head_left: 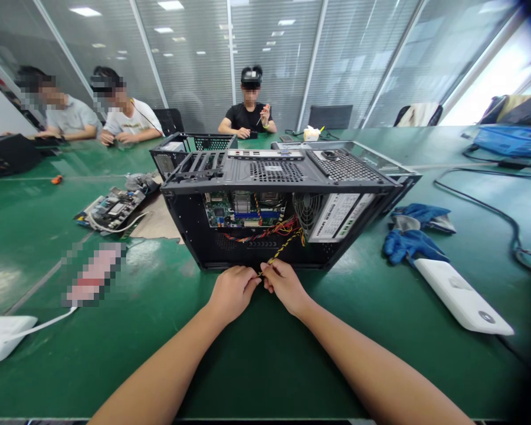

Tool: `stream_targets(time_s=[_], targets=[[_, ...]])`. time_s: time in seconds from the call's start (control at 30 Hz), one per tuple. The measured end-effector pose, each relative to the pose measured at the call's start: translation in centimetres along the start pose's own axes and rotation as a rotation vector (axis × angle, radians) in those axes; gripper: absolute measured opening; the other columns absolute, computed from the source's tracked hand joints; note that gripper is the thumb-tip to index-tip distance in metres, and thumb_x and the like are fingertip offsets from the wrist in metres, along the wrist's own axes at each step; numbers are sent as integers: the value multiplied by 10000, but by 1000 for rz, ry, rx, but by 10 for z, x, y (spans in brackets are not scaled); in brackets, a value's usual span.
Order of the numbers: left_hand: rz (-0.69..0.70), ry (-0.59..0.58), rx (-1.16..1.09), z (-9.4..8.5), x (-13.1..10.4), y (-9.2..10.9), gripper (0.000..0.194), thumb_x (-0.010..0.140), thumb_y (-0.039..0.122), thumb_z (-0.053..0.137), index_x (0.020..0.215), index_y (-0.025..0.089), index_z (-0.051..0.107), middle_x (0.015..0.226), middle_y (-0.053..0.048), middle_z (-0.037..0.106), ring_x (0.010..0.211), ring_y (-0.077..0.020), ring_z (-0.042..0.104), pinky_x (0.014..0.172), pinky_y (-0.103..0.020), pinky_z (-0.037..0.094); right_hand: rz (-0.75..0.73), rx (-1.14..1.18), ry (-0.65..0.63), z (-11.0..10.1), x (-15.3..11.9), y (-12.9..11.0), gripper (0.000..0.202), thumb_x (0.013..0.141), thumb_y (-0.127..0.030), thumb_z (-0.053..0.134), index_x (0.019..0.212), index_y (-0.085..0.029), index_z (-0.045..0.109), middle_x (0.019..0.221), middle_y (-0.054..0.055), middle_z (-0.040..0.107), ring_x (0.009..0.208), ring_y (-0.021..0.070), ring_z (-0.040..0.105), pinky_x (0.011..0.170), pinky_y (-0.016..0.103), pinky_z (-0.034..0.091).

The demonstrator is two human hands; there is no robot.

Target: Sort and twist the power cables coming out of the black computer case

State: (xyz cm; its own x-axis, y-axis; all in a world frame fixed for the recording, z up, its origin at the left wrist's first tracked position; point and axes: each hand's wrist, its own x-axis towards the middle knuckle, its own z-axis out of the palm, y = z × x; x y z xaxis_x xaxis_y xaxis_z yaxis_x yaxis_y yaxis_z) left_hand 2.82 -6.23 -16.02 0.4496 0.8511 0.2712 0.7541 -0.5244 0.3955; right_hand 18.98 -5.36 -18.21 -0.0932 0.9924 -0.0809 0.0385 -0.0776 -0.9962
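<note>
A black computer case (194, 236) lies open on the table, its open side toward me. Inside it are a motherboard (221, 209) and a power supply (343, 217) with a white label. A twisted yellow-and-black cable (281, 250) runs out from beneath the power supply over the case's lower edge. My left hand (235, 290) pinches this cable near its front end. Just beside it, my right hand (285, 285) is closed on the same cable. The fingers hide the cable's tip. Red, orange and yellow wires (265, 232) are bunched behind it.
Left of the case lie a loose circuit board (115, 203), a blurred pinkish object (95, 274) and a white box (4, 336). Blue gloves (411, 242) and a white device (462, 295) are at right. Several people sit across the green table (159, 354).
</note>
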Motion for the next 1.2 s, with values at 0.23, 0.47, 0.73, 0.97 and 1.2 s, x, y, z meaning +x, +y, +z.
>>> stream_targets(time_s=[0.23,0.47,0.73,0.97,1.2], targets=[[-4,-32,-23,0,1,4,147,904,249,531,777,186,567,738,-6,615,692,-149,562,652,-259,392,1,5,6,0,-1,-1,326,840,-467,551,666,-205,467,488,-57,490,430,93,450,455,237,340],[-9,-54,-44,2,0,5,135,895,226,524,767,187,542,723,-1,602,670,-143,558,624,-251,376,-8,-11,4,0,-1,-3,318,837,-460,548,663,-207,465,488,-59,486,432,97,455,463,243,354],[5,-72,-70,3,0,3,131,904,209,500,777,188,525,739,-1,604,674,-139,565,614,-249,365,-7,-11,-2,0,-2,-2,305,840,-455,542,674,-213,461,491,-62,477,439,102,455,466,245,357],[7,-84,-66,2,0,4,141,907,205,489,771,187,522,734,0,602,663,-136,561,602,-249,354,-6,-21,2,1,-1,-2,320,835,-472,544,670,-212,458,490,-60,478,439,103,456,467,245,359],[5,-101,-52,2,0,4,158,916,228,482,770,189,528,734,-3,599,666,-140,563,606,-250,371,-7,-26,0,0,-2,-3,320,840,-472,543,676,-211,459,495,-61,477,441,102,459,469,245,361]])
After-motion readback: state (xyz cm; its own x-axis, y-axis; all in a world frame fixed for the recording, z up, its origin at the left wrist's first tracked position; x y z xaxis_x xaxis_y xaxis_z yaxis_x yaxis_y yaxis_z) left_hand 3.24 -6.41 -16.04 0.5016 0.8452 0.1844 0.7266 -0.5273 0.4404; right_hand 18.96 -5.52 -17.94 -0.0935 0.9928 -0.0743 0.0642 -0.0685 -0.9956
